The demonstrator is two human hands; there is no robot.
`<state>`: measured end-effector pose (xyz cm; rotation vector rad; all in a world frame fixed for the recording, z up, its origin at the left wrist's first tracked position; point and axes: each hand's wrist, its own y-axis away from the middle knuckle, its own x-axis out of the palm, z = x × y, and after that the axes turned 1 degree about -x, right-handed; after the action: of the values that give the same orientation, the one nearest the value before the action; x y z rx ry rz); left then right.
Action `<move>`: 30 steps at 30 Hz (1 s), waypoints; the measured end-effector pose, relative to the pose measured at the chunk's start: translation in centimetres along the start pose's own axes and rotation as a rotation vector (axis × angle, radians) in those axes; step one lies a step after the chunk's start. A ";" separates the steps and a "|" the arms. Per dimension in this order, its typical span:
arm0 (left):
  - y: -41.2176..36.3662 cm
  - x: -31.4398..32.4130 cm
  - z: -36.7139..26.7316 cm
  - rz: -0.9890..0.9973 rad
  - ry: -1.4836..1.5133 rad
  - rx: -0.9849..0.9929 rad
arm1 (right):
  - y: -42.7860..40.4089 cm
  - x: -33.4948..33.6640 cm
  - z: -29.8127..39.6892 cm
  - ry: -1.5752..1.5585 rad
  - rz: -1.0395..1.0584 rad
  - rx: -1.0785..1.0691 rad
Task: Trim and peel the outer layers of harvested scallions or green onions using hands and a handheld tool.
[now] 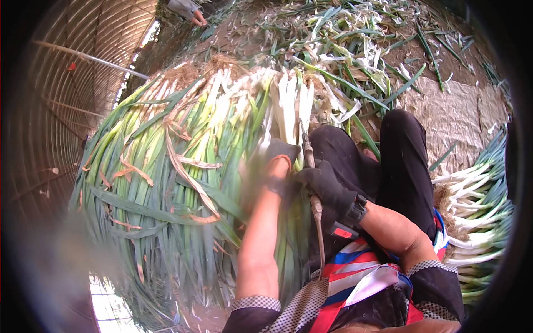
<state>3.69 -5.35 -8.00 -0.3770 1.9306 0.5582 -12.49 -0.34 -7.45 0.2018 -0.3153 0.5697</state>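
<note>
My left hand (pixel 284 150), in a dark glove, is closed at the lower end of some peeled white long green onion stalks (pixel 287 108); its fingertips are hidden. In my right hand (pixel 331 183), also gloved, is an air blow gun (pixel 308 152) with a slim metal nozzle. Its tip points up along the white shafts, close to them. From the gun's lower end a thin hose (pixel 320 237) runs down toward my body. To the left lies a broad heap of unpeeled long green onions (pixel 187 137), roots at the far side and leaves toward me.
Torn leaves and peelings (pixel 354 45) litter the soil ahead. At right, more long green onions (pixel 474 212) with pale shafts lie near a woven sheet (pixel 462 112). My bent knees (pixel 402 137) rise beside the work. Another person's hand (pixel 199 18) shows at the top. A pole (pixel 91 57) crosses the left.
</note>
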 end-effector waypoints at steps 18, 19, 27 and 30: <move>9.7 -7.5 8.6 0.134 0.958 -0.003 | 3.0 1.3 0.6 -0.024 0.139 0.001; 9.2 -6.7 10.5 0.168 1.062 -0.050 | 3.5 1.8 1.1 -0.041 0.104 0.054; 9.5 -6.6 9.7 0.186 1.074 0.034 | 3.2 0.3 -0.6 0.309 0.329 -0.281; 9.9 -6.6 9.7 0.172 1.141 0.013 | 2.7 -0.3 1.0 -0.140 0.341 0.297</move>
<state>8.90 8.33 -3.25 -0.5989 3.0803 0.4691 -14.44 1.46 -6.36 0.4814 -0.4039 0.9430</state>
